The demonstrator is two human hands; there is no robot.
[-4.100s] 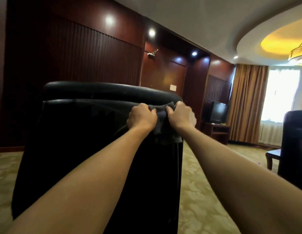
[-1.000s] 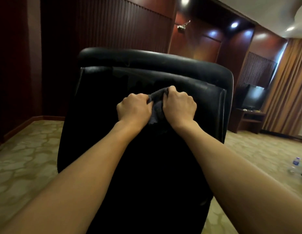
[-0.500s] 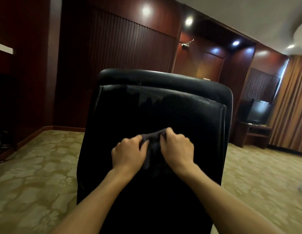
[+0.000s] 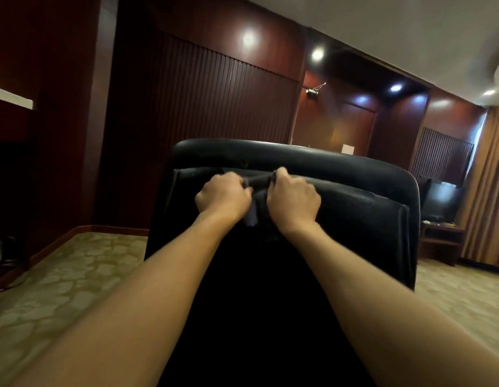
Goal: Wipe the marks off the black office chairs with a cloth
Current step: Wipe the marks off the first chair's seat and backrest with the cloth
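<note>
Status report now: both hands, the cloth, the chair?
Left hand, right hand: both grip the cloth. Cloth pressed on black chair back, near top seam. Nothing in the way.

Background: dark red-brown wood wall with a vertically slatted panel, recessed ceiling spotlights lit above an alcove. Floor is patterned beige-green carpet, bordered by a wooden skirting board at the wall. At right, a dark television sits on a low wooden stand, just beside tan curtains; small white notice on the alcove wall, text unreadable.
</note>
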